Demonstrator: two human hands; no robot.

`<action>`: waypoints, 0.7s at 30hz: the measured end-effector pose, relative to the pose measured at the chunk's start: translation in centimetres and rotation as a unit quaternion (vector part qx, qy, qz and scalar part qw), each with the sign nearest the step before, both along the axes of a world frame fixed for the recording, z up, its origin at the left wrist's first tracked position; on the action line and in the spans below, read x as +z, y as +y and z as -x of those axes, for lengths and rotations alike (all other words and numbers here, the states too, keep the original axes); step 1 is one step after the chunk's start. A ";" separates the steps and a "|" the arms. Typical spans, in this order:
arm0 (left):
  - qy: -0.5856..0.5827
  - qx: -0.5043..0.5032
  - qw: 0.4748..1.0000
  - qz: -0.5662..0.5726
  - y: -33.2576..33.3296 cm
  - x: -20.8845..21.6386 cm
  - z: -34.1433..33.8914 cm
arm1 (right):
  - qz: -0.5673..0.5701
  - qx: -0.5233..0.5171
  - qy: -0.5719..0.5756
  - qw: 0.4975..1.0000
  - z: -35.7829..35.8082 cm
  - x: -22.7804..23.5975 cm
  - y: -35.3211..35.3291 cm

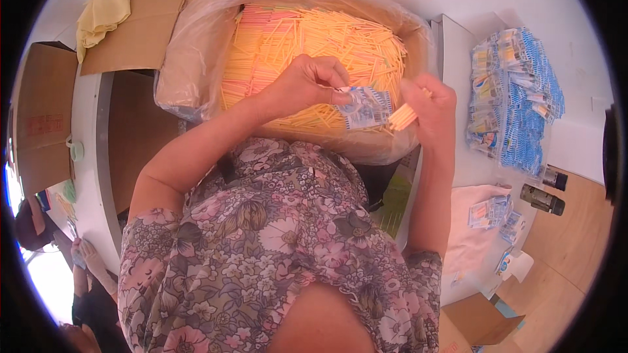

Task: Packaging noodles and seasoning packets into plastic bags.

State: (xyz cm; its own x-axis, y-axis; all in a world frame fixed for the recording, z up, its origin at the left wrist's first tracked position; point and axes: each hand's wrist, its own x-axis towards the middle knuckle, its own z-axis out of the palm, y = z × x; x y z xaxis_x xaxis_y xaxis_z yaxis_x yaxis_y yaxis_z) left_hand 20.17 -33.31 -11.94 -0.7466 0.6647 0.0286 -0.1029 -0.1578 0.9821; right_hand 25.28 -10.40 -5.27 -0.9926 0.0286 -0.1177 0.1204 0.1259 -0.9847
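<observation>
Head view: the left hand point(309, 82) pinched a blue-patterned packet point(367, 108) by its left end, above the near edge of the box point(374, 146); just beside it, the right hand point(434, 106) was closed around yellow sticks point(403, 117). The packet seemed light, limp, slippery, best held by its rim; the sticks brittle, best gripped mid-length.

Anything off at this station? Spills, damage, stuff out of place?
No clear spill or damage visible. Slightly untidy: yellow sticks lie crisscrossed toward the right of the lined carton, and a few loose packets sit on or by the pink cloth, apart from the main packet pile.
</observation>
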 end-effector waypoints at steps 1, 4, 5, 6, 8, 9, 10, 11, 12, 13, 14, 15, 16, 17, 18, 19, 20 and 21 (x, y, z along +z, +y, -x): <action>0.006 -0.007 1.000 0.012 0.0 0.1 0.0 | 0.011 0.012 0.000 1.000 0.4 0.7 -0.7; 0.040 -0.032 0.998 0.032 0.4 0.3 0.0 | 0.024 0.031 -0.011 0.999 1.4 0.5 -1.5; 0.039 -0.032 0.998 0.031 0.4 0.4 0.0 | 0.027 0.041 -0.022 0.999 1.7 0.3 -1.6; 0.042 -0.043 0.998 0.029 0.5 0.5 0.1 | 0.026 0.041 -0.022 0.999 2.0 0.3 -1.7; 0.046 -0.052 0.997 0.027 0.4 0.5 0.1 | -0.054 0.053 0.019 0.997 2.3 0.3 -1.8; 0.036 -0.065 0.997 0.022 0.3 0.4 0.2 | -0.055 0.054 0.019 0.997 2.4 0.4 -2.0; 0.027 -0.078 0.996 0.018 0.2 0.3 0.2 | -0.109 0.051 0.050 0.991 2.4 0.7 -2.3; 0.027 -0.077 0.997 0.016 0.2 0.4 0.3 | -0.163 0.048 0.081 0.982 2.5 0.9 -2.7; 0.024 -0.080 0.996 0.034 0.2 0.4 0.4 | -0.164 0.049 0.082 0.982 2.5 1.2 -3.1; 0.020 -0.083 0.995 0.052 0.2 0.4 0.4 | -0.175 0.064 0.081 0.979 2.3 1.4 -3.5; 0.022 -0.083 0.995 0.050 0.3 0.3 0.4 | -0.188 0.077 0.080 0.976 2.0 1.7 -3.6; 0.007 -0.078 0.996 0.036 0.4 0.1 0.4 | -0.189 0.077 0.081 0.976 1.8 1.7 -3.5; -0.008 -0.072 0.997 0.022 0.6 0.0 0.4 | -0.205 0.091 0.123 0.967 1.6 1.5 -3.2; -0.007 -0.070 0.997 0.021 0.8 0.1 0.3 | -0.219 0.106 0.165 0.956 1.3 1.2 -2.9; -0.050 -0.058 0.997 0.015 1.1 0.2 0.1 | -0.220 0.108 0.167 0.955 1.0 1.0 -2.4; -0.094 -0.046 0.994 0.009 1.5 0.3 -0.1 | -0.185 0.068 0.169 0.966 0.6 0.7 -1.7; -0.094 -0.048 0.994 0.008 1.9 0.4 -0.3 | -0.149 0.024 0.170 0.974 0.0 0.5 -1.2; -0.114 -0.043 0.992 -0.015 2.3 0.6 -0.4 | -0.151 0.022 0.169 0.974 -0.6 0.2 -0.7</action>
